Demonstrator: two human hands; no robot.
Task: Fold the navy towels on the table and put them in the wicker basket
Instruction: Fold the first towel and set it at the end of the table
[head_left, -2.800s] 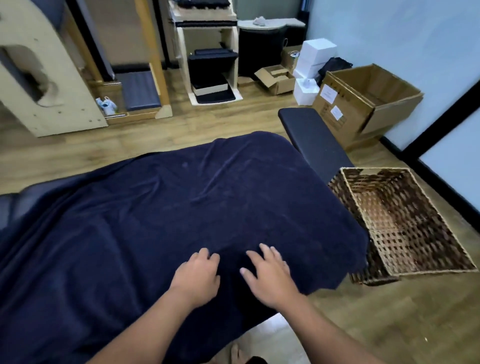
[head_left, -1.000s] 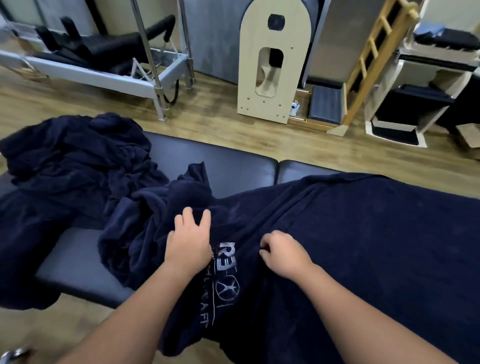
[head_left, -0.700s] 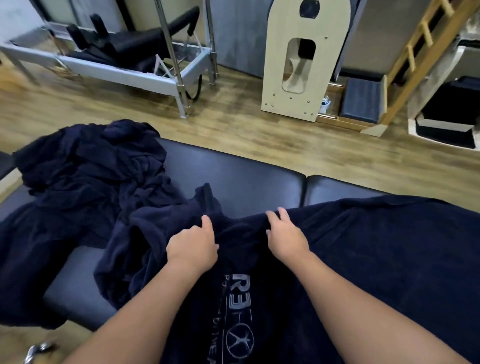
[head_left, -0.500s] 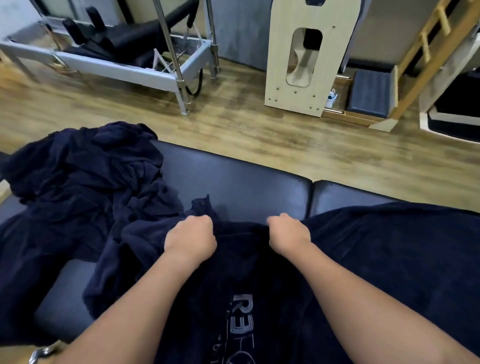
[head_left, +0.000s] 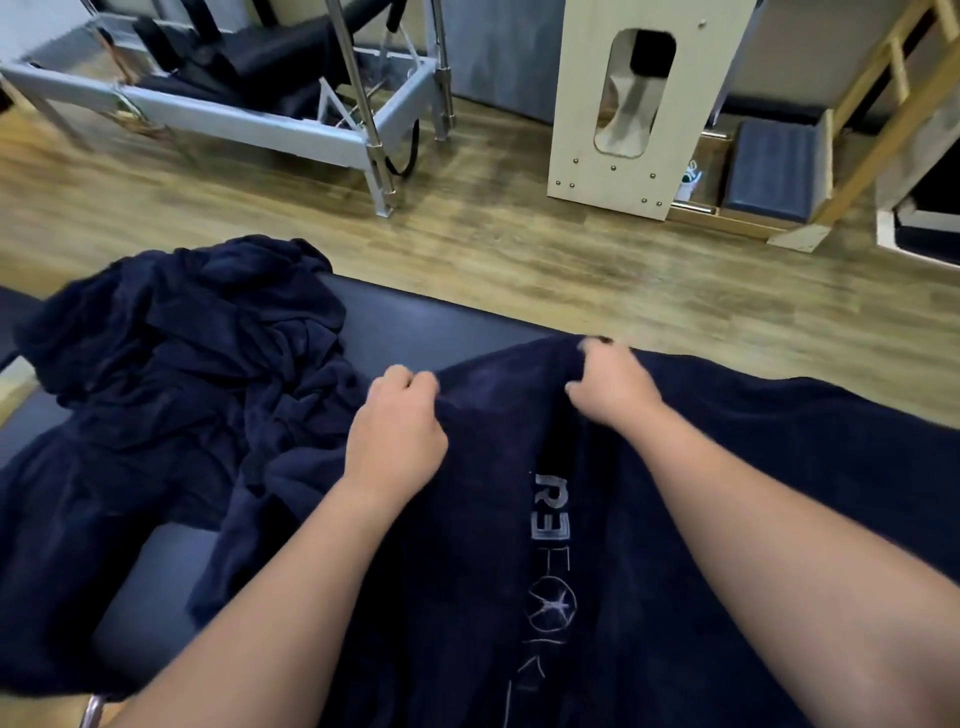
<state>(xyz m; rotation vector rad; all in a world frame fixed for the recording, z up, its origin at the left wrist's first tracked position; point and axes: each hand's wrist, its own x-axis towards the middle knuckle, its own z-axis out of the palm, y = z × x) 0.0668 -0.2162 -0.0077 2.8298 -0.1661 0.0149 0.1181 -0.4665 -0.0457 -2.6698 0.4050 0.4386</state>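
Since half a second ago, both hands have carried the gripped towel edge up and toward the far side of the padded table (head_left: 415, 322), and the right hand now sits almost at the table's far rim. Left hand (head_left: 397, 431): fingers curled shut, pinching a fold of the navy towel (head_left: 727, 519) at its upper edge, over the middle of the table. Right hand (head_left: 610, 387): fingers likewise closed on the same edge, to the right of the left hand, with the cloth stretched between the two. Navy towel: spread over the right part of the table and hanging off its near side; pale lettering and a round emblem (head_left: 550, 608) run down the cloth between the two forearms. Heap of crumpled navy towels (head_left: 171, 364): on the left part of the table, touching the held towel's left border. Wooden floor (head_left: 519, 244): beyond the table's far rim. Metal-framed exercise apparatus (head_left: 260, 114) and pale wooden panel with an oval cut-out (head_left: 628, 109): on the floor, well apart from the table. Wicker basket: out of view.
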